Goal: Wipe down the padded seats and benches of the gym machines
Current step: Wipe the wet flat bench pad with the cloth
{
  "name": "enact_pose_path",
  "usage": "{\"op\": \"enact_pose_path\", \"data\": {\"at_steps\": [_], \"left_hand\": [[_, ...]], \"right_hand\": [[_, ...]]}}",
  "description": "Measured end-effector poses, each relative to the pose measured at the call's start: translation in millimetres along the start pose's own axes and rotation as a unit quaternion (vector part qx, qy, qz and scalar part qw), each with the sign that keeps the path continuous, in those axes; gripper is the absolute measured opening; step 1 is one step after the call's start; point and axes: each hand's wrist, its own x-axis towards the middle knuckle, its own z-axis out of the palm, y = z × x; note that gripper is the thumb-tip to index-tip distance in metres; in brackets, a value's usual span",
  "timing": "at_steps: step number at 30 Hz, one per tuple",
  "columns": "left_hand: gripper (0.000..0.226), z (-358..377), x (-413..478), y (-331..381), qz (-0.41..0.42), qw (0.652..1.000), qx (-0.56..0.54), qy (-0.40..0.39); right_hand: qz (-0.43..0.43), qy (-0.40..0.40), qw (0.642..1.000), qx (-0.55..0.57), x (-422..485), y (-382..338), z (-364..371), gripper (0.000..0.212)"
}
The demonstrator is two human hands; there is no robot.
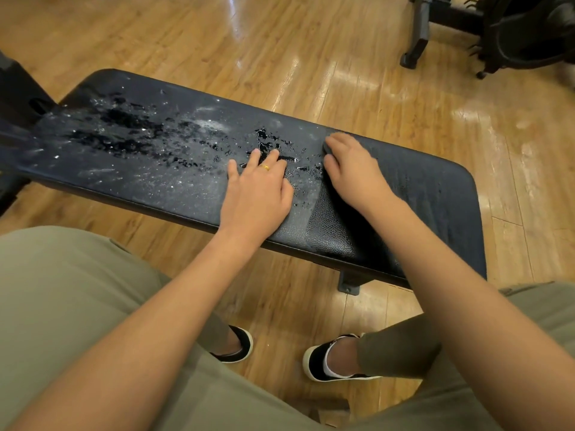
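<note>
Two hands rest apart on the wet bench (124,169): left hand (258,194) flat, right hand (351,172) pressing a dark cloth (326,148).

Around the Bench

A glossy wooden plank floor (311,42) fills the view. At top right stands a grey machine leg (418,32) beside dark, bulky equipment (529,29). Lower down, two black slip-on shoes (323,359) with white soles rest on the planks.

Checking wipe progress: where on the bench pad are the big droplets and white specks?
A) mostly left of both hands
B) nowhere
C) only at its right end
A: the droplets and specks spread over the bench pad from the left hand leftward.
</note>
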Motion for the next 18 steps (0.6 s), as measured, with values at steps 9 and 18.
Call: {"op": "enact_pose_path", "data": {"at_steps": [9,18], "left_hand": [[0.043,0,-1,-1,0.003,1.0,-0.006,-0.003],[0.041,-1,-1,1,-0.001,1.0,-0.005,-0.005]], "right_hand": [[-0.018,0.01,1.0,-0.012,-13,-1,4,0.03],[-0.051,0.011,0.999,-0.003,-70,-23,7,0.035]]}}
